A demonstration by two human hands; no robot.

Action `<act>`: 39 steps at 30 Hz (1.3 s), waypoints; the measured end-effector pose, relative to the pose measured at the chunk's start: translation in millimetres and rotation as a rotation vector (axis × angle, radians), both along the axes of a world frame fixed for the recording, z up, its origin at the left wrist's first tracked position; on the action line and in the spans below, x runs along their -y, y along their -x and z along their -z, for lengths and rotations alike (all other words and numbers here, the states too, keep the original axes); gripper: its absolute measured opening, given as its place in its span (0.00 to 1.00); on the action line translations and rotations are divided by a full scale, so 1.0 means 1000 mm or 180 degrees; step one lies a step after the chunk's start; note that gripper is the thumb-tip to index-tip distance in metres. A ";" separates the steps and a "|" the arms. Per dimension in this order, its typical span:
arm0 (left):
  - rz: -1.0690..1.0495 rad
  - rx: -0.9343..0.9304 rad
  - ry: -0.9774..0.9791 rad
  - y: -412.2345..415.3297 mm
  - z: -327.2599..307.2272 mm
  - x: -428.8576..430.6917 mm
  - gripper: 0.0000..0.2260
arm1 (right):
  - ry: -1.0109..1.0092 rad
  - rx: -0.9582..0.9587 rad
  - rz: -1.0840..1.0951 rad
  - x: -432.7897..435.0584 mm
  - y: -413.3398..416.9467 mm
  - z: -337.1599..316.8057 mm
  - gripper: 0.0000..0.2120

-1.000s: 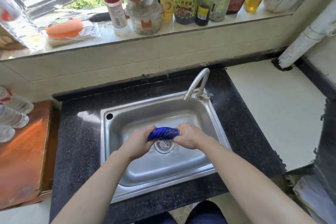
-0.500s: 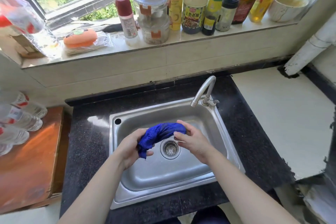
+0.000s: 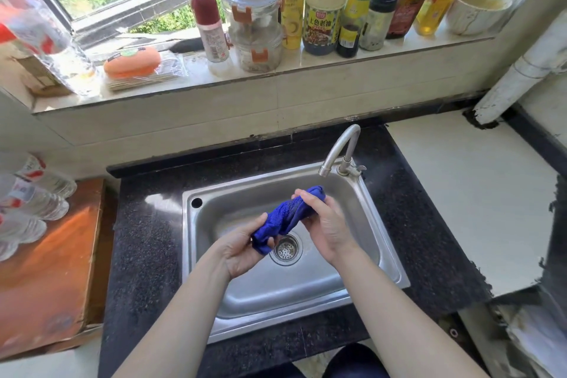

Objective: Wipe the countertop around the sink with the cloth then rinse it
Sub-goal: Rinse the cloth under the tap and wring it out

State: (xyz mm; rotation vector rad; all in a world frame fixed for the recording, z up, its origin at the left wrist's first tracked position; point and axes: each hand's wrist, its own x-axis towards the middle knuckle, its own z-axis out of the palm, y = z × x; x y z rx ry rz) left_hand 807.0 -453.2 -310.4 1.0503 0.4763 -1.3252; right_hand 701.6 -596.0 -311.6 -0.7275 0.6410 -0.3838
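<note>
A bunched blue cloth (image 3: 287,215) hangs over the steel sink (image 3: 388,242), stretched slantwise between both hands. My left hand (image 3: 242,250) grips its lower end, just left of the drain (image 3: 286,248). My right hand (image 3: 325,221) holds the upper end, fingers curled round it, a little below the spout of the tap (image 3: 340,150). No water shows at the spout. Black speckled countertop (image 3: 147,239) surrounds the sink.
Bottles and jars (image 3: 322,3) crowd the window sill behind the sink, with a bowl (image 3: 478,9) at its right end. An orange wooden board (image 3: 52,270) with plastic bottles (image 3: 33,202) lies left. A white counter (image 3: 469,193) and a white pipe (image 3: 521,74) are right.
The cloth went from a tight twisted roll held level over the drain to a looser bundle held slantwise. My right hand rose toward the tap; my left hand turned palm up.
</note>
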 end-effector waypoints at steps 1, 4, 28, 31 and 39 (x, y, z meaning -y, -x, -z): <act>0.0068 -0.0075 -0.0004 0.001 0.000 0.001 0.17 | -0.0050 0.0031 -0.0004 0.001 -0.001 -0.003 0.22; 0.0425 -0.0125 -0.0201 -0.001 -0.002 0.000 0.18 | 0.0001 -0.0093 -0.0218 0.009 -0.001 -0.006 0.25; -0.0158 0.4540 -0.1444 0.039 0.009 0.035 0.29 | -0.0843 -0.1968 0.0565 -0.011 -0.040 0.026 0.22; 0.0012 0.4783 -0.1421 0.044 0.007 0.033 0.27 | -0.0771 -0.2013 0.0573 -0.006 -0.039 0.026 0.15; 0.0464 0.1770 -0.0941 0.017 -0.002 0.005 0.29 | -0.0147 -0.1261 -0.0004 0.011 -0.017 0.023 0.15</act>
